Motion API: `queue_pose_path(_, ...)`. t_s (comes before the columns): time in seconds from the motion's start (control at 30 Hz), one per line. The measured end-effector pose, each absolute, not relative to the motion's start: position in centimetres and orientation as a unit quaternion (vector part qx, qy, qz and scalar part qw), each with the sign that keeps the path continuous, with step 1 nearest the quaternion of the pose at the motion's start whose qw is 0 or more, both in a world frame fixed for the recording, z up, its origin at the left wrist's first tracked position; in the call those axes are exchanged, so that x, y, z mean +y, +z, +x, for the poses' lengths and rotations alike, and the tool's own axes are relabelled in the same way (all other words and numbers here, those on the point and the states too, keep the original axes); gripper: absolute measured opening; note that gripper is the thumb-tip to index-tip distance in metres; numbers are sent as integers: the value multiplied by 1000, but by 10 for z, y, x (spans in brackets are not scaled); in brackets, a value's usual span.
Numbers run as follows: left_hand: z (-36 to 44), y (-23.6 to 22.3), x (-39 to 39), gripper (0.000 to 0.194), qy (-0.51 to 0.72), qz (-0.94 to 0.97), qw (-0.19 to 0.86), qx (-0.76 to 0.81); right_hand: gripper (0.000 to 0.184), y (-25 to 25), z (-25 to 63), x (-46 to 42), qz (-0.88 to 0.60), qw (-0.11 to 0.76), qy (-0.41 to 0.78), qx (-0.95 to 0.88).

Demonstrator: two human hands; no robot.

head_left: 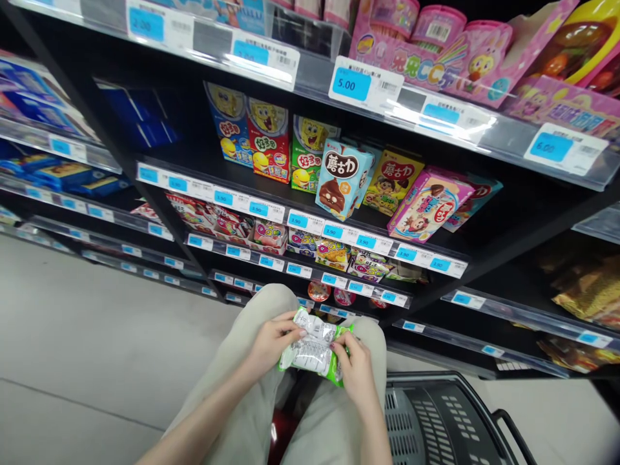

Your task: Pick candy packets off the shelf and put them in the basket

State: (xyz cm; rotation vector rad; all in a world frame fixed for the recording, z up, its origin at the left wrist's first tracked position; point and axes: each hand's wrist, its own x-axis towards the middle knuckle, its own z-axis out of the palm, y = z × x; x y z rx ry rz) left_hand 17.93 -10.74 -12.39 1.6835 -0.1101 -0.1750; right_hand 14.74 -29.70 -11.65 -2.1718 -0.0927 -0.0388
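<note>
A small green and white snack packet [314,347] is held over my knees, its printed back facing up. My left hand [272,342] grips its left end with fingers curled round the edge. My right hand [356,371] pinches its right end, thumb on top. Both hands are closed on the packet. I am crouched in front of black shop shelves [310,213]. My beige trousers [252,323] show under the hands.
A dark plastic shopping basket [436,420] stands on the floor at my right. The shelves hold boxed sweets such as a blue chocolate box [343,177], yellow cartoon boxes [267,139] and pink packs [426,203]. Blue price labels line the edges. Grey floor [87,349] lies left.
</note>
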Motion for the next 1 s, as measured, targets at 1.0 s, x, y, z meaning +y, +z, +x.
queue_pose_path(1.0, 172, -127, -113, 25, -99, 787, 609, 12, 11, -119, 145, -311, -903, 422, 54, -58)
